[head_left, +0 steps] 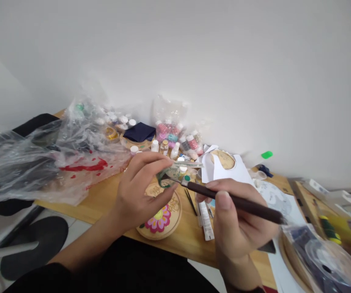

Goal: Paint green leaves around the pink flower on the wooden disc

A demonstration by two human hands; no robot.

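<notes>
My left hand (139, 189) is closed in a pinch on a small clear packet with green colour in it (169, 174), held above a round wooden disc (163, 215) painted with a pink and yellow flower. My right hand (239, 221) grips a dark brown paintbrush (236, 201) like a pen. The brush's metal ferrule and tip point left into the packet. Both hands hover over the front part of the wooden table (108, 195).
Crumpled clear plastic bags (41, 154) with red marks cover the table's left. Small paint and glitter bottles (169, 138) stand along the wall. White paper cut-outs (224, 169), a wooden hoop and a round clear container (331, 260) lie to the right. A dark stool (35, 244) stands below left.
</notes>
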